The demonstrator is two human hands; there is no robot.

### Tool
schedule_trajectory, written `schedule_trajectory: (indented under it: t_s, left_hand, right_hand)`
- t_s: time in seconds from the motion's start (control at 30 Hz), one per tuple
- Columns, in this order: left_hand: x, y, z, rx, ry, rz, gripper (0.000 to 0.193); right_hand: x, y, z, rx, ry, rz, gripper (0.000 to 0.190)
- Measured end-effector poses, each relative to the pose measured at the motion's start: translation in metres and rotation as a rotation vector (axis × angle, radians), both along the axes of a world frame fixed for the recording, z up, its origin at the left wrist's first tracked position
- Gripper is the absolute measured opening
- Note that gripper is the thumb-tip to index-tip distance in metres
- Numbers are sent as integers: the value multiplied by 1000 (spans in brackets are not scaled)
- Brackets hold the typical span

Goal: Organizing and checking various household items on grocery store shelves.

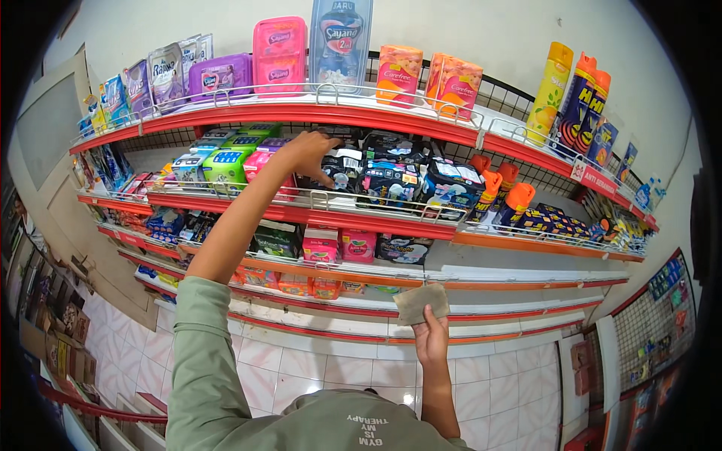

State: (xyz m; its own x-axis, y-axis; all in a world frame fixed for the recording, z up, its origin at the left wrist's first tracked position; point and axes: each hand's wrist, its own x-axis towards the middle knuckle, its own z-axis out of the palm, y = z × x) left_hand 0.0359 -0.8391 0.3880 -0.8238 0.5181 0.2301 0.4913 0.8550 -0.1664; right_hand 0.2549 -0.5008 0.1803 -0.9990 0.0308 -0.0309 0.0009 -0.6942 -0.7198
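My left hand (311,156) reaches onto the second shelf with its fingers spread over the black packs of sanitary pads (341,167); whether its fingertips touch them I cannot tell. More black packs (389,181) stand to its right, and green packs (225,168) and pink packs (256,163) to its left. Low in front of the lower shelves, my right hand (432,338) holds a flat, greyish-beige cloth or sponge (423,305) between thumb and fingers.
A red shelf edge with a wire rail (316,115) runs above my left hand. Orange-capped spray cans (516,203) stand right of the black packs. Carefree boxes (398,75) and pink plastic packs (279,55) stand on top. Cardboard boxes (70,355) lie at lower left on the tiled floor.
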Motion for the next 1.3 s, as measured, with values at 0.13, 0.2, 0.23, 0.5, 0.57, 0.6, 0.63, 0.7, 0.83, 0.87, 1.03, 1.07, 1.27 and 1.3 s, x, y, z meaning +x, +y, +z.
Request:
schedule_trajectory:
  t_s: [0.13,0.2,0.23,0.5,0.57,0.6,0.63,0.7,0.83,0.87,1.03,1.07,1.27,1.3]
  left_hand:
    - [-3,-16,1,153,25,-147,95]
    - [-1,-19,3,174,48,-165,93]
    - [1,-20,5,197,70,-177,92]
    - [9,-28,8,301,96,-219,86]
    - [12,-30,6,333,144,-263,81]
    - [15,-27,6,343,175,-279,78]
    - [19,-25,7,341,176,-285,78]
    - [28,-22,10,359,205,-254,74]
    - [45,-19,17,429,375,-308,74]
    - [46,-22,15,435,420,-294,75]
    - [55,-26,8,658,686,-377,82]
    - [61,-23,4,715,760,-384,84]
    - [110,36,-85,1795,367,-145,55]
    - [122,42,-106,1924,225,-164,47]
  right_hand:
    - [1,2,-10,-2,3,-3,40]
    - [2,2,-13,-2,-5,-21,40]
    - [2,2,-12,-4,-4,-26,40]
    - [6,2,-6,-12,-4,-44,42]
    - [6,2,-4,-11,-4,-49,42]
    - [7,3,-4,-7,-8,-58,42]
    - [6,5,-6,-9,-5,-62,42]
    - [4,10,-11,-12,-3,-57,42]
    - [2,15,-11,-14,-5,-59,41]
    - [1,15,-10,-18,-4,-61,41]
    - [-1,14,-2,-13,-4,-36,40]
    - [-1,13,-2,-17,7,-28,41]
    - [-7,-3,14,108,43,-46,41]
    - [-7,-9,23,164,82,-89,40]
